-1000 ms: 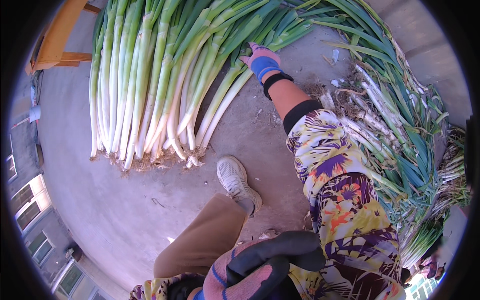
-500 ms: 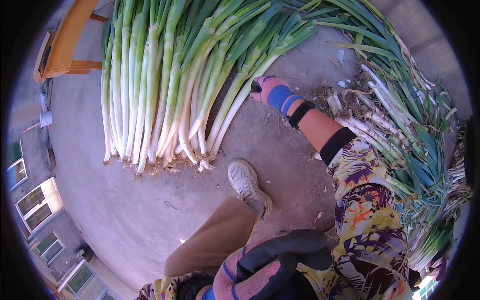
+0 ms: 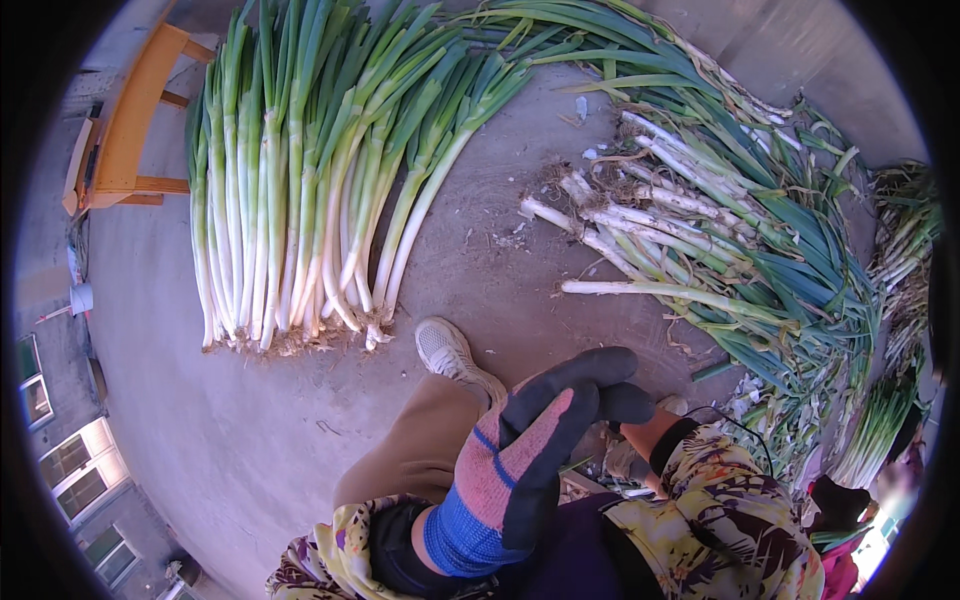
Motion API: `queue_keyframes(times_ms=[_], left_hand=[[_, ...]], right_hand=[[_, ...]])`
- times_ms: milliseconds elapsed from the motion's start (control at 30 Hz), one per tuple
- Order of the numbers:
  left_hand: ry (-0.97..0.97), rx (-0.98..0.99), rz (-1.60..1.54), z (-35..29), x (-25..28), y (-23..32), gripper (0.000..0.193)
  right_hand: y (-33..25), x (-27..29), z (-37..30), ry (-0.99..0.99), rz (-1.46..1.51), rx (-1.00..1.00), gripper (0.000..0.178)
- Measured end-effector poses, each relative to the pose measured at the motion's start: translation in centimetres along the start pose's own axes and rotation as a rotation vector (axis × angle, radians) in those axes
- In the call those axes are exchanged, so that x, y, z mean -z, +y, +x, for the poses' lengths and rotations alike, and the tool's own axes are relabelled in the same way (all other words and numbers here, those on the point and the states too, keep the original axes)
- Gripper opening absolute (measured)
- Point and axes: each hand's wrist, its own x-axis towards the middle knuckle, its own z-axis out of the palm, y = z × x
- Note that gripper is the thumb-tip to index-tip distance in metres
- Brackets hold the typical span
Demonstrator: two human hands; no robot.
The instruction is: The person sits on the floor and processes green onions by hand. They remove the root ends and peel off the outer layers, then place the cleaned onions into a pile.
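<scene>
The gloved left hand (image 3: 515,455) is held above the floor (image 3: 240,430), its fingers bent and close together; whether they pinch anything cannot be told; the right hand is hidden behind it, its fingers' state undeterminable; a row of long green onions (image 3: 275,210) lies toward the floor's left edge, roots facing the wearer; a looser onion heap (image 3: 800,270) lies toward the right edge; a wooden frame (image 3: 132,120) stands left of the row.

Bright, violet-tinged daylight covers the grey concrete floor (image 3: 230,450); beyond its left edge, white-framed rectangular glass windows (image 3: 86,474) look warped.
</scene>
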Motion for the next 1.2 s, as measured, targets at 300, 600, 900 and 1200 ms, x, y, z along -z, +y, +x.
queue_keyframes(times_ms=[300, 600, 900, 1200], left_hand=[[-0.123, -0.173, -0.002, 2.3, -2.3, -3.9, 0.040], [-0.260, -0.252, -0.012, 5.2, -1.0, -5.7, 0.036], [-0.297, -0.209, 0.188, 6.3, -0.7, -6.3, 0.045], [-0.108, -0.193, 0.133, 5.2, -2.0, -6.7, 0.038]], right_hand=[[-0.9, 12.4, -16.2, 0.556, 0.342, -0.390, 0.060], [13.5, 13.6, -13.7, 0.964, 1.844, -0.205, 0.039], [19.6, 18.9, -9.3, 1.102, 1.521, -0.773, 0.077], [14.4, 18.8, -14.4, 1.014, 1.909, -0.412, 0.029]])
